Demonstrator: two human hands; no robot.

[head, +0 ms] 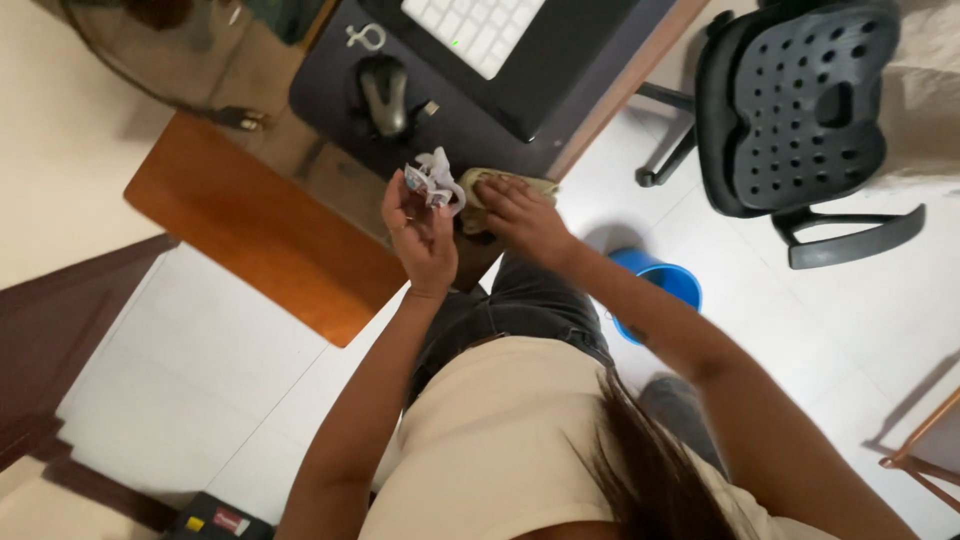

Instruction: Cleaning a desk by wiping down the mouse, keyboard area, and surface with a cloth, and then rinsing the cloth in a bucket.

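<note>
Far left, a fan point(150, 50) is cut off by the top edge, only part of its wire ring and base showing thru. Bottom edge: a dark box point(215, 520) w/ coloured stickers, mostly out of frame, can't tell what it is. The wooden desk point(260, 235) runs off the top; a dark mat point(330, 90) covers its near end, w/ a black mouse point(384, 93) on it and a white keyboard point(478, 30) clipped by the frame.

The left hand point(422, 235) is raised just above the desk corner, fingers clenched around a crumpled wad of paper point(433, 182); white w/ small bits of red and blue print, too scrunched to read its shape. Just beside it the right hand point(520, 215) lies flat, fingers spread and pressing on a cloth point(500, 188), olive-tan, at the desk edge; most of the cloth is hidden under the palm, so whether it's gripped or only pressed I can't tell.

Behind the right forearm a blue bucket point(660, 285) sits on the white tile floor point(200, 370), half hidden. Right of that, a black office chair point(800, 110) w/ a holed back, top cut off
</note>
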